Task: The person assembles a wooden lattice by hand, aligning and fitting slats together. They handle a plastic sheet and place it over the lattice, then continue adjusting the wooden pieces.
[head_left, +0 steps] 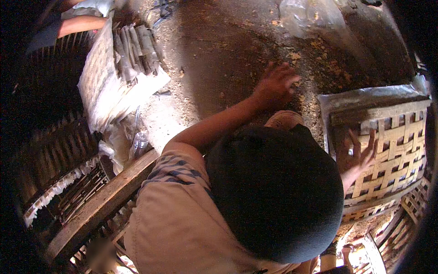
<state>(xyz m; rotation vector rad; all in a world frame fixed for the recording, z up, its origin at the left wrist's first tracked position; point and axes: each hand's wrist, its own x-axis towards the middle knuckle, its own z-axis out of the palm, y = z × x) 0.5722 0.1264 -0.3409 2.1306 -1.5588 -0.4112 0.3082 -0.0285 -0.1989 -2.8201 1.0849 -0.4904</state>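
Observation:
My left hand (pixel 276 85) reaches forward over the dark, littered surface (pixel 228 59), its fingers loosely apart and slightly smeared, with nothing visible in them. On the right, my right hand (pixel 360 153) is raised with fingers spread beside a woven bamboo panel (pixel 397 146). Whether it touches the panel I cannot tell. A large rounded black cloth shape (pixel 273 192) fills the lower middle and hides most of my right arm. Beyond its upper edge, a small tan rounded thing (pixel 285 119) shows; its kind is unclear.
At the left stands a pale sheet (pixel 98 77) with grey ribbed strips (pixel 137 50) against it. Another person's arm (pixel 82 25) reaches in there. A wooden beam (pixel 105 196) runs diagonally at lower left. Clear plastic (pixel 315 18) lies at the far right; grey plastic (pixel 374 97) edges the panel.

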